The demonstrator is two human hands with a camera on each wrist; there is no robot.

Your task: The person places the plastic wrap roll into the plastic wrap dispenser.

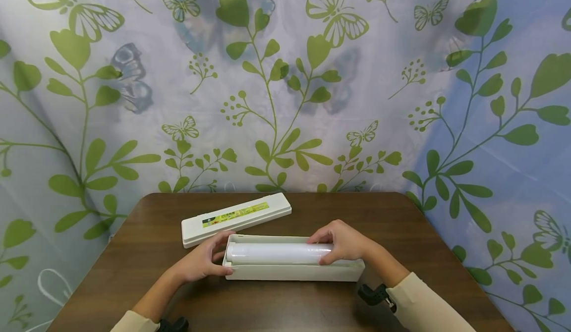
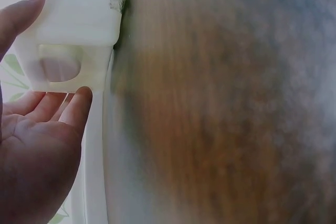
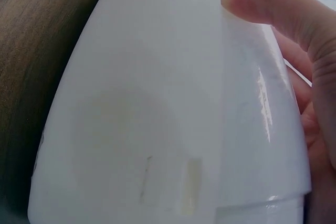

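Beige right sleeve nearest, the right hand grips a glossy white cylindrical roll lying inside a long white plastic box; the left hand holds its left end. Seemingly, the roll is mostly seated; the flat white plastic lid lies off, behind.

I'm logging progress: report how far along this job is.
Done: the lid lies off, behind the open box. In hand: the left hand holds the box's left end; the right hand grips the roll inside. Left: perhaps seating or removing the roll, then refitting the lid.
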